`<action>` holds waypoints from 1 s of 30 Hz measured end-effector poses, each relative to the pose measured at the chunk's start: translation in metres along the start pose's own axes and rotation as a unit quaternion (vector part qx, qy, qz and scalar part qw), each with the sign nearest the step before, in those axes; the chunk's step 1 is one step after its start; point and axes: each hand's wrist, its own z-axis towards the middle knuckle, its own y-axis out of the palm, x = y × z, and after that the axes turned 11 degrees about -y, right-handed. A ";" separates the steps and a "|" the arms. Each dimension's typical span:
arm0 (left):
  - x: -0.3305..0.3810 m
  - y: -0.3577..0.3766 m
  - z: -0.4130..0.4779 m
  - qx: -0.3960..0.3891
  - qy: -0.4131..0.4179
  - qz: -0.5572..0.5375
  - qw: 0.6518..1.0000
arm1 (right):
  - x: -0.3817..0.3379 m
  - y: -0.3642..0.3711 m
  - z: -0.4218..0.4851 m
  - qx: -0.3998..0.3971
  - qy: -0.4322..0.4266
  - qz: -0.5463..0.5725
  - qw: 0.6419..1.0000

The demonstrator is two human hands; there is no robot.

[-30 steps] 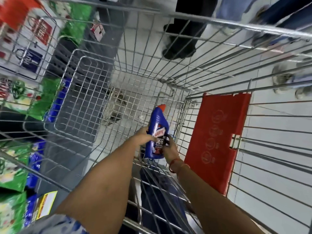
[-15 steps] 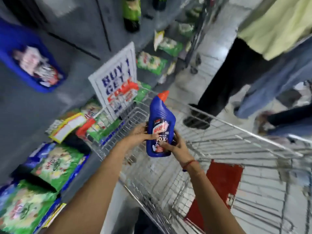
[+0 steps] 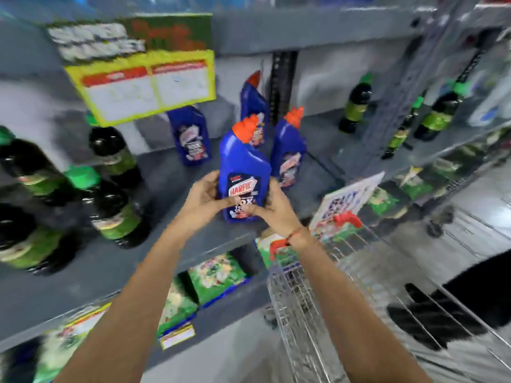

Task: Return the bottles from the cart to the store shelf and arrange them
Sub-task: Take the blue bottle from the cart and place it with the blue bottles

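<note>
Grip: left hand (image 3: 203, 199) and right hand (image 3: 272, 204) both clasp blue bottle (image 3: 243, 175).
Placing: lower upright onto shelf (image 3: 171, 244), probably just before its edge; label forward.

The blue Harpic bottle (image 3: 243, 172), earlier down inside the cart (image 3: 318, 313), now sits upright over the grey shelf (image 3: 171, 239) near three matching bottles.

A blue Harpic bottle (image 3: 243, 172) with an orange-red angled cap stands upright, label facing the camera, at the front of the grey store shelf (image 3: 177, 244), clasped low on both sides between two hands. Three more blue Harpic bottles stand upright on the same shelf: one (image 3: 287, 153) just beside it at 2 o'clock, one (image 3: 253, 102) behind at 12 o'clock, one (image 3: 189, 135) at 10 o'clock. The wire cart (image 3: 318, 313) sits at 5 o'clock.
</note>
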 end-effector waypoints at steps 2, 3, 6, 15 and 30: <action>-0.002 -0.025 -0.005 0.024 -0.003 -0.006 1.000 | 0.008 0.025 0.015 -0.031 -0.004 0.000 1.000; -0.004 -0.033 -0.008 0.030 -0.003 -0.010 1.000 | 0.012 0.035 0.020 -0.044 -0.003 0.000 0.999; -0.016 -0.050 -0.014 0.044 -0.010 -0.015 0.999 | 0.025 0.055 0.029 -0.070 -0.001 -0.026 0.997; -0.025 -0.060 -0.018 0.087 -0.023 0.042 0.995 | 0.027 0.064 0.033 -0.060 0.016 -0.061 0.996; -0.014 -0.162 -0.186 0.254 0.005 0.048 0.966 | -0.037 0.214 -0.047 0.190 -0.136 -0.065 0.970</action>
